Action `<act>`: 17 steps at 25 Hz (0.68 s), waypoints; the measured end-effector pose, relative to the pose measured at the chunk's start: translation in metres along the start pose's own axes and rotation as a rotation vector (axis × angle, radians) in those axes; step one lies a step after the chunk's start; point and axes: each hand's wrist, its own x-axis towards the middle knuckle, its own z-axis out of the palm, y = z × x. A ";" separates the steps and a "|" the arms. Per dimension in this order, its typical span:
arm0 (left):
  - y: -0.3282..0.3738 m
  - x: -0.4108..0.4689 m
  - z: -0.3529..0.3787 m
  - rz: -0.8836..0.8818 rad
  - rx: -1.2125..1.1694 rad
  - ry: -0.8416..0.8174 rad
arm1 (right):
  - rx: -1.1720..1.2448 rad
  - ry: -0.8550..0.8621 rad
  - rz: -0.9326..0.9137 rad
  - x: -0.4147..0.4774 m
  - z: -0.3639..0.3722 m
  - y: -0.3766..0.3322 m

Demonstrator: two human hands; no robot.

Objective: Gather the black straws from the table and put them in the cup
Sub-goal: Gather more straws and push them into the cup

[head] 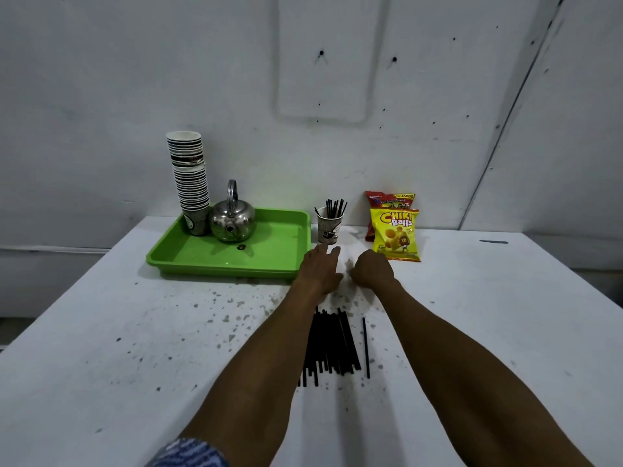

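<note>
The black straws (332,345) lie in a bunch on the tabletop (135,348), pointing away from us toward the cup (328,227). Our arms cross over them. Our left hand (320,267) is flat and open; our right hand (372,269) is curled, holding nothing we can see. A green tray (269,264) sits left, and snack bags (396,235) sit right.

Shiny metal kettle (232,220); glossy plastic tray (236,254).

Left forearm (269,348) hides part of straw pile (332,345); right hand (372,269) fingers curled under, grip unclear.
</note>
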 end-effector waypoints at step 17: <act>0.002 -0.121 0.018 -0.132 -0.063 0.025 | 0.173 -0.064 0.097 -0.136 -0.015 0.001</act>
